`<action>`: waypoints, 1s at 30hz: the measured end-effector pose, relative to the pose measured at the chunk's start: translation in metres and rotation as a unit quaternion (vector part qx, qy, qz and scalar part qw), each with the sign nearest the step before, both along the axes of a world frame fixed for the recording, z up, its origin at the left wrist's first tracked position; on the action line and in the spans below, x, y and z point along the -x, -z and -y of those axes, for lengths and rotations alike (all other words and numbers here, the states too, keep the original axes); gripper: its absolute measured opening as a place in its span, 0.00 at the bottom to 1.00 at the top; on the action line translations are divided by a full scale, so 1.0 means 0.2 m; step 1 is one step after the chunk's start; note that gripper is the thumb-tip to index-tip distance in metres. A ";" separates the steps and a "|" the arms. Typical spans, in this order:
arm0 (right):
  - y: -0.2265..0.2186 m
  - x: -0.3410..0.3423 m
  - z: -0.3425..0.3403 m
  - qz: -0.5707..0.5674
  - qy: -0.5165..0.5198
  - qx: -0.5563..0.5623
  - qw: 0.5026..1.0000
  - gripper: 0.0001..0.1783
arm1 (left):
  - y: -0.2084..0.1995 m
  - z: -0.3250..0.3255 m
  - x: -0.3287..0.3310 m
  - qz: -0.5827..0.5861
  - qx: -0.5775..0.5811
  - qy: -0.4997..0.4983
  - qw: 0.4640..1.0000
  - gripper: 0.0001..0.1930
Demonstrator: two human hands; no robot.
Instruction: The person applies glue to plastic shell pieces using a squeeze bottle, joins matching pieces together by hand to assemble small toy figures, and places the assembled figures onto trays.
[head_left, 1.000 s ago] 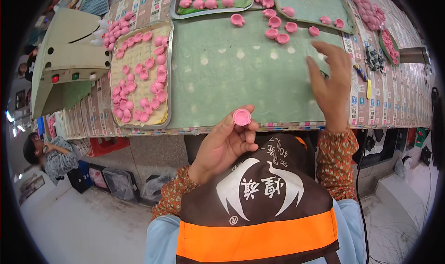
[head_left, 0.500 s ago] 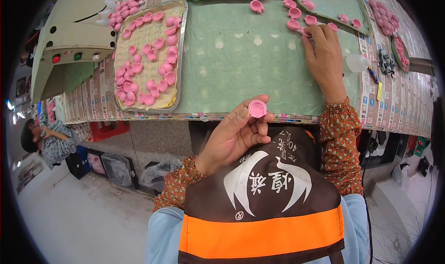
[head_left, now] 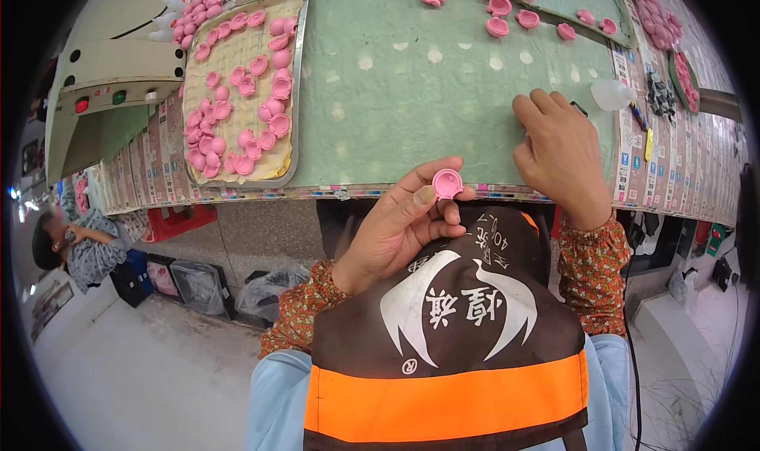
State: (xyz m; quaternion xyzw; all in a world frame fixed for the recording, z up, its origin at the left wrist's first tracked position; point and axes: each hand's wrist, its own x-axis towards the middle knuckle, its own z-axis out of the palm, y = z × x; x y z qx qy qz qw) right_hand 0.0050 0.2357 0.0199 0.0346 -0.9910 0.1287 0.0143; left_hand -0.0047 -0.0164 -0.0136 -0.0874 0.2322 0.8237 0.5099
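Close to the table's front edge, my left hand (head_left: pixel 400 225) is closed on a small pink plastic cup-shaped piece (head_left: pixel 448 183). Its hollow side faces up, pinched between thumb and fingers. My right hand (head_left: pixel 564 154) hovers over the right part of the green mat (head_left: pixel 396 110), knuckles up and fingers curled in. Whatever its fingertips hold is hidden beneath the hand. Beyond it lie several loose pink cup pieces (head_left: pixel 497 26), mostly hollow side up.
At left a metal tray (head_left: pixel 297 95) carries many pink pieces, beside a beige machine (head_left: pixel 119 67) with coloured buttons. On the right are a white squeeze bottle (head_left: pixel 611 95), a pen (head_left: pixel 638 117) and small dark parts (head_left: pixel 659 95). A person (head_left: pixel 75 241) is at far left.
My right hand has drawn back from the loose pink pieces toward me, and one piece by its fingertips no longer shows there. My left hand keeps its cup piece almost in place.
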 end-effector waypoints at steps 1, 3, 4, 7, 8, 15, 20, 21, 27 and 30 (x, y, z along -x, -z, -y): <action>0.00 0.01 0.01 0.002 0.001 -0.011 1.000 0.13 | 0.00 0.00 0.00 0.001 -0.001 0.001 1.000 0.29; 0.01 0.02 0.03 0.004 0.001 -0.021 1.000 0.15 | 0.00 0.00 0.00 0.002 -0.002 0.001 1.000 0.29; 0.02 0.03 0.03 0.005 0.006 -0.020 1.000 0.16 | -0.01 0.00 0.00 0.003 0.000 0.001 1.000 0.29; 0.02 0.03 0.03 0.005 0.014 0.004 1.000 0.18 | -0.01 0.00 0.00 -0.004 0.002 0.009 1.000 0.27; 0.03 0.03 0.03 0.003 0.017 0.027 0.999 0.19 | 0.00 0.00 0.00 -0.012 0.003 0.017 1.000 0.25; 0.05 0.00 0.02 -0.050 0.047 0.101 0.993 0.17 | 0.00 0.00 0.00 -0.002 0.002 0.021 1.000 0.25; 0.08 -0.02 0.04 -0.075 0.082 0.133 0.985 0.14 | 0.02 0.00 0.00 0.015 -0.006 0.020 1.000 0.25; 0.09 -0.03 0.04 -0.074 0.082 0.133 0.985 0.14 | 0.02 0.00 0.00 0.016 -0.006 0.020 1.000 0.25; 0.10 -0.04 0.05 -0.077 0.107 0.144 0.981 0.14 | 0.02 -0.01 -0.01 0.038 -0.003 0.022 0.999 0.26; 0.12 -0.04 0.04 -0.073 0.106 0.140 0.982 0.13 | 0.04 0.00 -0.01 0.070 -0.051 0.017 0.996 0.25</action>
